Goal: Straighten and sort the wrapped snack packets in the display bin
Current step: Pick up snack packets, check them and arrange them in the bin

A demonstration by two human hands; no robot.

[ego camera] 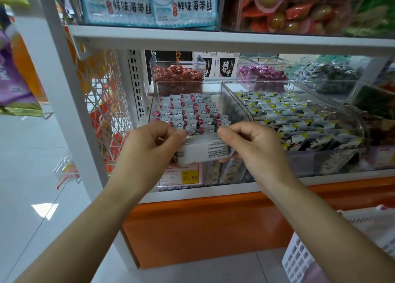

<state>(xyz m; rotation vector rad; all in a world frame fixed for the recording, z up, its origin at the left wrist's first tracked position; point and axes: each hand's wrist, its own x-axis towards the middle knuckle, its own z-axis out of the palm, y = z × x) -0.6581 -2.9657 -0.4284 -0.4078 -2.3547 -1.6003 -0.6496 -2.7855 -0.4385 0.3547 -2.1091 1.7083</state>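
the little white snack packets point(188, 111) with the red dot and cloud print stand on edge in rows inside the clear display bin point(237, 107), just beyond both sets of fingertips. a small bundle point(205, 152) of the same packets, printed backs up, sits between the two hands at the bin's front lip. they look feather-light, with thin, crinkly, slick film, so i'd guess a whole row slides or topples if you nudge it. probably best to grab them by the crimped end seams, or square them up as a block from both sides. left hand point(149, 148) is curled around the bundle, thumb and forefinger pinching its top edge. right hand point(252, 148) pinches the bundle's other top corner, remaining fingers tucked in. out past the right hand is a bin of yellow-marked packets point(288, 116), and below the hands there's a yellow price tag point(189, 177).
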